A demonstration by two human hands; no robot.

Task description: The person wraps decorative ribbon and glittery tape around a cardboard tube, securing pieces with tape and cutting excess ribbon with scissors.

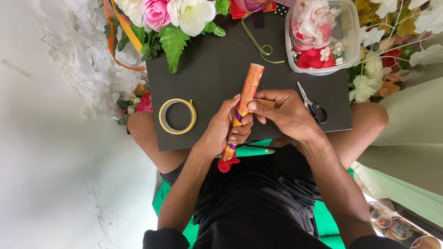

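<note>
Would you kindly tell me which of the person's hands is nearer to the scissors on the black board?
Right. The right hand sits just beside the scissors, nearly touching the handles. The left hand grips the orange tube, farther away.

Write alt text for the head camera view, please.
Two hands, left hand and right hand, wrap orange ribbon around a tube over a black board, beside a tape roll, scissors and artificial flowers.

Clear plastic tub of red flowers, top right
</note>
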